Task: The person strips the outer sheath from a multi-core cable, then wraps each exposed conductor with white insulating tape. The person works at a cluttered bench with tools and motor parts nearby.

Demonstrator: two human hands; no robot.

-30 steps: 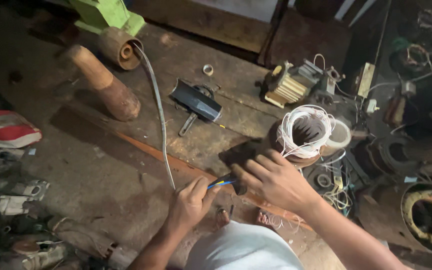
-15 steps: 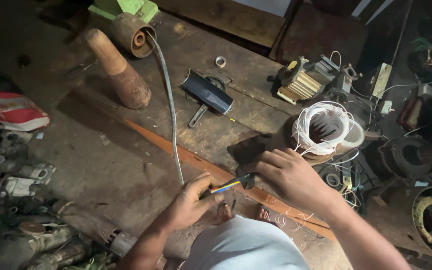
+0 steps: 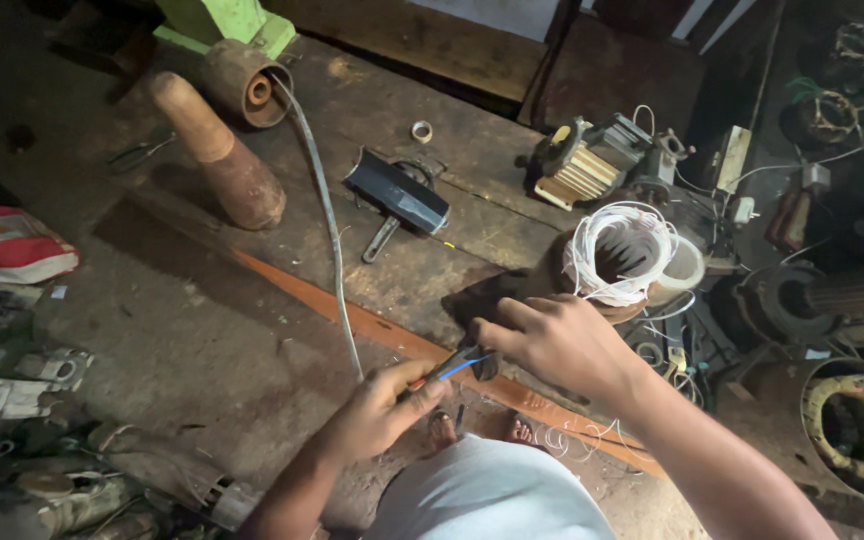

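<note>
While I watched the head view, left hand (image 3: 377,410) pinched a grey cable (image 3: 327,230) end with a blue wire (image 3: 464,367) sticking out of it. Right hand (image 3: 557,340) was curled over a small dark tool (image 3: 467,362) at that wire, fingers closed on it. Both sat over the bench's (image 3: 282,250) front edge. Cable ran up the bench to a rusty pipe (image 3: 244,92). White wire coil (image 3: 620,250) sat just beyond the right hand; black case (image 3: 397,192) lay mid-bench.

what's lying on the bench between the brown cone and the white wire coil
In the head view, a black tool lies between the brown cone and the white wire coil.
</note>
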